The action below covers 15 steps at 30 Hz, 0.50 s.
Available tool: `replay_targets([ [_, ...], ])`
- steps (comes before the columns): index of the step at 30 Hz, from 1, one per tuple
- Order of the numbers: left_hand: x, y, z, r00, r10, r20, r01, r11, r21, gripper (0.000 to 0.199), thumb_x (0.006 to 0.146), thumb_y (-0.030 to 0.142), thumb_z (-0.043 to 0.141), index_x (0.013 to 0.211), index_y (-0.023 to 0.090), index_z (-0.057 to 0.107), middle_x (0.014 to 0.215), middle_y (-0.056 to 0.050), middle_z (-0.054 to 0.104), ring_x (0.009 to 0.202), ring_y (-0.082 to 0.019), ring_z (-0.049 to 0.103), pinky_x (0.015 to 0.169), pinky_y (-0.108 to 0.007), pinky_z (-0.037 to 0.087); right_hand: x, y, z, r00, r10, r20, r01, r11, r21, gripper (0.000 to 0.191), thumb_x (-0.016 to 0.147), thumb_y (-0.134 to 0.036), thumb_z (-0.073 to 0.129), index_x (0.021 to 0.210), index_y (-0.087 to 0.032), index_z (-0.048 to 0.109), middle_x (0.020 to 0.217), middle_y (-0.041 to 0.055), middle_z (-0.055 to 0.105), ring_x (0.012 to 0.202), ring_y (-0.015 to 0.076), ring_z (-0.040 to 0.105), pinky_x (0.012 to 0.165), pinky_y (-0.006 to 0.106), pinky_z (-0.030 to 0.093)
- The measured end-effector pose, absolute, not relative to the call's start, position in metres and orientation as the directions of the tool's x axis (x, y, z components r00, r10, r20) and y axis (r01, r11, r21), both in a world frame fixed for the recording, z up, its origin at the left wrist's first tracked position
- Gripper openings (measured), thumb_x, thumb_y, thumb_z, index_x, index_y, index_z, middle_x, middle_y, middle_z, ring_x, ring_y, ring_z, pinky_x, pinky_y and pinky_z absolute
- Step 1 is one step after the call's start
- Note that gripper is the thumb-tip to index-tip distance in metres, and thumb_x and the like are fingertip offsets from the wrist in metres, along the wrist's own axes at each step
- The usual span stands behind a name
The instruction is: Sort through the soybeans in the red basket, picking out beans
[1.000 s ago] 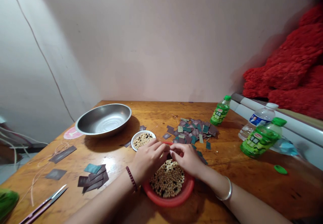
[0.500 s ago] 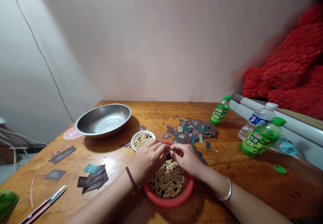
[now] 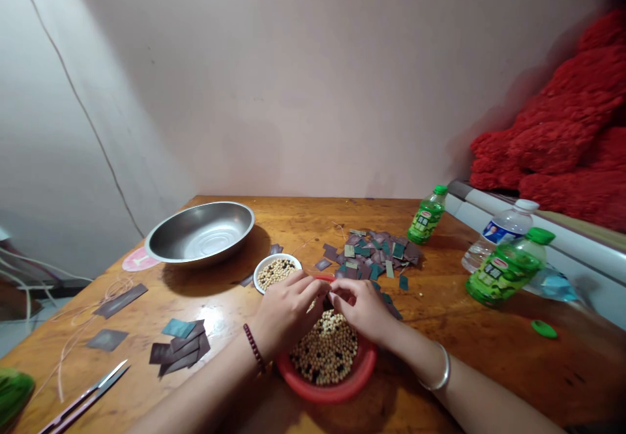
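Observation:
Over the far side of a red bowl (image 3: pixel 327 391), my left hand (image 3: pixel 293 303) and my right hand (image 3: pixel 359 307) meet with their fingertips close together. Both are closed in a pinch around something small and dark, mostly hidden by the fingers. Pale round beads or beans (image 3: pixel 325 349), mixed with some dark ones, fill the bowl beneath. Just beyond my left hand stands a white bowl (image 3: pixel 256 282) holding similar pale and dark pieces. A pile of small dark purple, green and tan rectangles (image 3: pixel 372 251) lies beyond my right hand.
At the left are a steel basin (image 3: pixel 200 232), loose pink cord (image 3: pixel 73 349), several dark pieces (image 3: pixel 183 349) and scissors (image 3: pixel 90 398). To the right stand a small green bottle (image 3: pixel 427 216), a large green bottle (image 3: pixel 508 271) and a clear bottle (image 3: pixel 503 229), with a green cap (image 3: pixel 543 328) nearby.

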<state>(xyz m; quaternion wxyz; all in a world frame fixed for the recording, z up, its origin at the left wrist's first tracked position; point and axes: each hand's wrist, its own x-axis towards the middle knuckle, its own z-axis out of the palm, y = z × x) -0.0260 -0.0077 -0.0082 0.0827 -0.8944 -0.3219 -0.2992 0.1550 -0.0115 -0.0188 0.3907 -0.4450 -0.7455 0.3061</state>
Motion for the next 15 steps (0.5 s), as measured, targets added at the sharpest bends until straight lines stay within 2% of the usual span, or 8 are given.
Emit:
replay_targets([
  [15, -0.0267, -0.0062, -0.0087, 0.616, 0.518, 0.594, 0.634, -0.773, 0.017, 0.007, 0.086, 0.021, 0.048, 0.087, 0.019, 0.054, 0.074, 0.0, 0.059, 0.07, -0.013, 0.047, 0.062, -0.025, 0.038, 0.1546, -0.0096, -0.0206, -0.289, 0.904, 0.315, 0.437, 0.417, -0.797, 0.018, 0.076, -0.016, 0.052, 0.084, -0.016, 0.068, 0.065, 0.0014, 0.065, 0.056, 0.0114, 0.056, 0.053, 0.02, 0.04],
])
